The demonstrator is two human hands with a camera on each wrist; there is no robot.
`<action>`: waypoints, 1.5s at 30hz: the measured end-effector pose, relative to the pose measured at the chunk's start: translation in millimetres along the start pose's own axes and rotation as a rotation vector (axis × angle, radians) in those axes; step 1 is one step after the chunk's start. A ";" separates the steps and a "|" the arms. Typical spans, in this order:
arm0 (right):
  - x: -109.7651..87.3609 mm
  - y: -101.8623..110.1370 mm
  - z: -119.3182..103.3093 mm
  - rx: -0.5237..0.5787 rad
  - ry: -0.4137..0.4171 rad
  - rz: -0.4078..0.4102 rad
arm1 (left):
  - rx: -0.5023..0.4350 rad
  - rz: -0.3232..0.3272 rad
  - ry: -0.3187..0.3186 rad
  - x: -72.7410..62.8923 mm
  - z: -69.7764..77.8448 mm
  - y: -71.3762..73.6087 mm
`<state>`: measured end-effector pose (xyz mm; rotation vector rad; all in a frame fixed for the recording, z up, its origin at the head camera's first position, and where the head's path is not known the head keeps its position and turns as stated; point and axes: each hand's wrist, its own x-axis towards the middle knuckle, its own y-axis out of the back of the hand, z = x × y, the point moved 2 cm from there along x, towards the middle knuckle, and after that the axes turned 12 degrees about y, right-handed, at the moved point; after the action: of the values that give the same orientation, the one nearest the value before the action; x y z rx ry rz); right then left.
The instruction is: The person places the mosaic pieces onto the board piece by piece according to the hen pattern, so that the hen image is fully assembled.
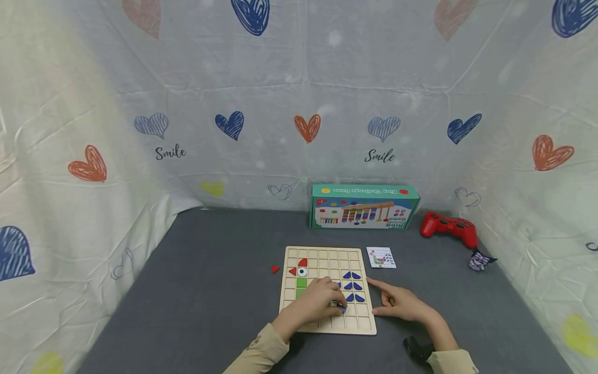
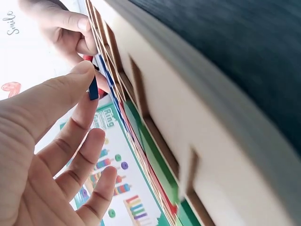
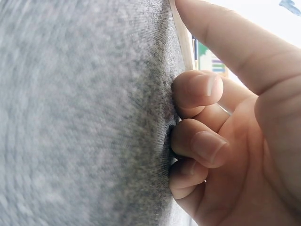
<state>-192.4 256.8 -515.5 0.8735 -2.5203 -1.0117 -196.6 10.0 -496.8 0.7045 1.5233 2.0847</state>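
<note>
A wooden grid board [image 1: 359, 324] lies on the grey table. My left hand [image 1: 318, 300] is over its lower middle and pinches a small blue piece [image 2: 93, 88] between thumb and index finger, the other fingers loosely bent. Blue petal-shaped pieces [image 1: 356, 285] sit in pairs in the board's right cells. On the left part are a red piece [image 1: 302, 262], a white eye piece [image 1: 302, 271] and green squares [image 1: 301, 282]; the left hand hides some cells. With thumb and extended index finger, my right hand [image 1: 399, 302] touches the board's right edge; its other fingers curl in against the cloth.
A loose red triangle [image 1: 275, 269] lies left of the board. Beyond its upper right corner is a pattern card [image 1: 381, 257]. A Ring Challenge Game box [image 1: 364, 208] stands at the back, with a red game controller [image 1: 449, 228] and a small dark figure [image 1: 479, 261] to the right.
</note>
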 end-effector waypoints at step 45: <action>-0.8 0.9 2.0 -0.009 0.026 -0.001 | 0.093 -0.103 -0.011 29.0 37.5 -18.1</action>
<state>-193.1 258.9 -516.3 0.8795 -2.4925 -1.0052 -193.3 60.5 -500.7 0.6546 1.6247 1.9420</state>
